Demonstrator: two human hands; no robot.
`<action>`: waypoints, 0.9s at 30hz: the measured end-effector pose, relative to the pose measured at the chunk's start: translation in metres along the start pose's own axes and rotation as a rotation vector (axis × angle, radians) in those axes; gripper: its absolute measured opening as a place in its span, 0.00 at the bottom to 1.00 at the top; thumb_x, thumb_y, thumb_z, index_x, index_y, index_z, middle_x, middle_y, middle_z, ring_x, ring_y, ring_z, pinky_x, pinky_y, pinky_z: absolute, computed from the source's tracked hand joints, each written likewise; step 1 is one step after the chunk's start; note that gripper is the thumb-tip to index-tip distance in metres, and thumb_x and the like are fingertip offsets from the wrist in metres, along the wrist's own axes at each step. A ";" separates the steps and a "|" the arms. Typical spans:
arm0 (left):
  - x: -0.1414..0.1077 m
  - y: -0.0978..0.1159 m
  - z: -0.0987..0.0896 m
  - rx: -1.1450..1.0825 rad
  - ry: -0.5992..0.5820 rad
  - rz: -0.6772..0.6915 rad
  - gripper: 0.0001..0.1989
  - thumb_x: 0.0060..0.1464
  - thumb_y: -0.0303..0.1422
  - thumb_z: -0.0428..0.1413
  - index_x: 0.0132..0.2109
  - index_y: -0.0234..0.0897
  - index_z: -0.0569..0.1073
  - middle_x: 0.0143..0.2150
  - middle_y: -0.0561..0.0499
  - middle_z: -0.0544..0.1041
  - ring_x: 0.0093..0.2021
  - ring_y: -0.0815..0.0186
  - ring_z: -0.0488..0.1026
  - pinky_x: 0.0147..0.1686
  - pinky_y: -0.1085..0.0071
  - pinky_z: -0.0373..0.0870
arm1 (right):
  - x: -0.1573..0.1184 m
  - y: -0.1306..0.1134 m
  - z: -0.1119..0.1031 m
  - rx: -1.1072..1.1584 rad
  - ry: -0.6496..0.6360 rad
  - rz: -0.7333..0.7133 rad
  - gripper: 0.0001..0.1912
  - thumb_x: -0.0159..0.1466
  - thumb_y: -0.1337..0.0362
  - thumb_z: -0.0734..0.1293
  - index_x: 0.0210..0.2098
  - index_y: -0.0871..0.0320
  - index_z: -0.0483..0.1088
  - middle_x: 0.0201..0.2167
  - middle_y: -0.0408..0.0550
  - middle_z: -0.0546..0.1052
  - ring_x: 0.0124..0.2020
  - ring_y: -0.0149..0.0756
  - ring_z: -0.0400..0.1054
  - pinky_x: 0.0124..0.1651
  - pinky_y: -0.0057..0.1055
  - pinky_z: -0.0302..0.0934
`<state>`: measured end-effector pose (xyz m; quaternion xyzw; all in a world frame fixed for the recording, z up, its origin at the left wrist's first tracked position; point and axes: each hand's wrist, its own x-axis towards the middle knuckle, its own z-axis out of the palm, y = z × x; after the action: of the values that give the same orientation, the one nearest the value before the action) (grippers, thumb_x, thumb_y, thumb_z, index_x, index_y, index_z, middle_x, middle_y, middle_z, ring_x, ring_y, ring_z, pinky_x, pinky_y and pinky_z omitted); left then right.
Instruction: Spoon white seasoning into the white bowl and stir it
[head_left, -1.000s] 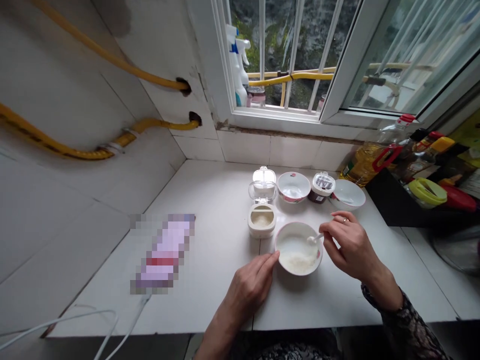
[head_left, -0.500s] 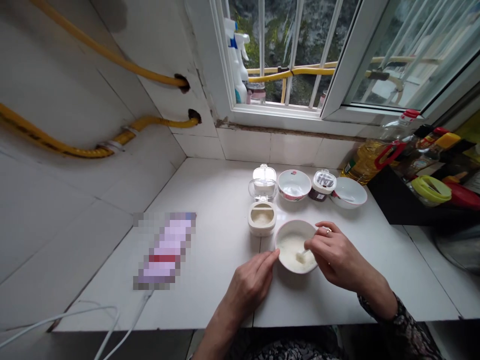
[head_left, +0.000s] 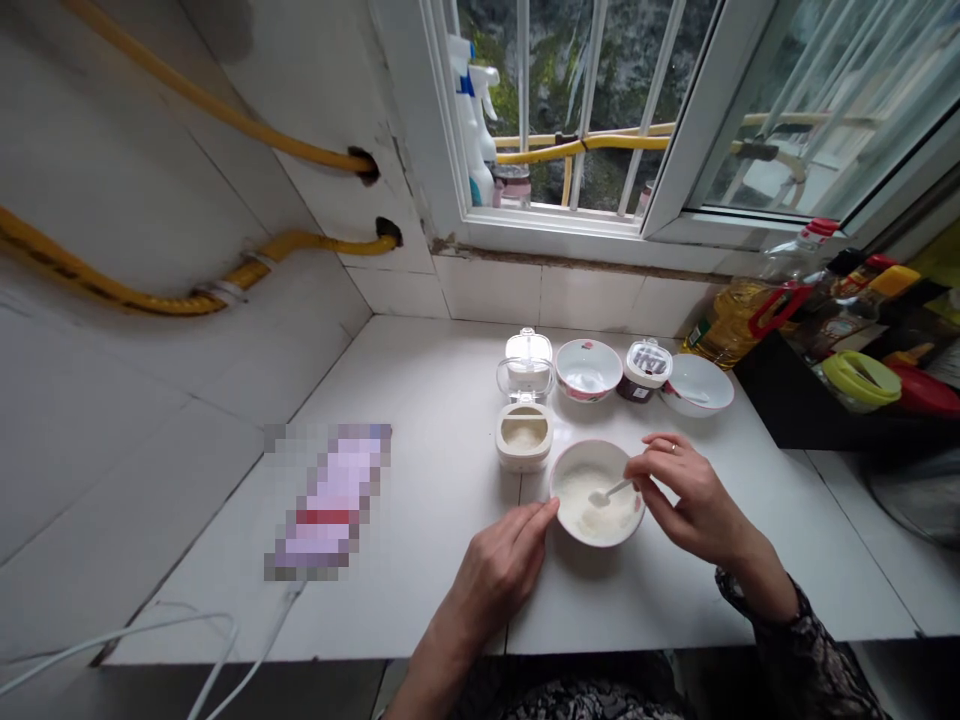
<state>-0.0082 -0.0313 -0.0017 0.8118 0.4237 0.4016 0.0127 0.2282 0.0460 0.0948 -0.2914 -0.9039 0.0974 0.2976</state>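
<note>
A white bowl with a thin pink rim holds pale, whitish contents, a mix or powder I cannot tell apart. My left hand rests on the counter with fingers stretched out, fingertips touching the bowl's left rim; its thumb is mostly hidden. In my right hand is the handle of a small white spoon, pinched between thumb and fingers over the bowl's right side. The spoon's head is over the contents, near the bowl's middle. Just behind and left stands a white seasoning jar with its clear lid up and pale granules inside.
Behind stand another bowl, a lidded jar with dark contents and a third bowl with a white spoon in it. An oil bottle and a black rack are at right. A blurred purple object with a cable lies left.
My right hand has drawn slightly right, and the spoon has lifted from the pale contents, showing more of its handle. My left hand stays at the rim.
</note>
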 end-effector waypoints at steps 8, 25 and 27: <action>0.000 -0.001 0.002 -0.004 0.014 0.009 0.23 0.62 0.19 0.44 0.63 0.31 0.64 0.46 0.41 0.79 0.45 0.62 0.78 0.42 0.67 0.79 | -0.003 0.008 0.022 0.018 -0.003 0.102 0.09 0.63 0.75 0.59 0.34 0.55 0.66 0.24 0.40 0.75 0.24 0.31 0.65 0.51 0.43 0.62; 0.001 0.000 0.001 -0.008 0.019 0.012 0.23 0.62 0.19 0.45 0.64 0.32 0.63 0.46 0.41 0.79 0.45 0.62 0.78 0.42 0.67 0.80 | -0.013 0.012 0.024 0.027 0.178 0.274 0.08 0.63 0.72 0.60 0.32 0.54 0.68 0.23 0.38 0.75 0.25 0.33 0.68 0.51 0.42 0.61; 0.002 0.000 0.000 -0.004 0.028 0.014 0.24 0.62 0.19 0.45 0.64 0.32 0.62 0.46 0.41 0.79 0.45 0.62 0.79 0.42 0.67 0.79 | -0.013 0.011 0.024 0.019 0.183 0.272 0.08 0.63 0.72 0.60 0.32 0.54 0.68 0.23 0.38 0.75 0.24 0.33 0.68 0.51 0.42 0.61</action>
<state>-0.0074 -0.0299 -0.0008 0.8089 0.4175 0.4140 0.0058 0.2274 0.0479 0.0651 -0.4158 -0.8243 0.1184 0.3655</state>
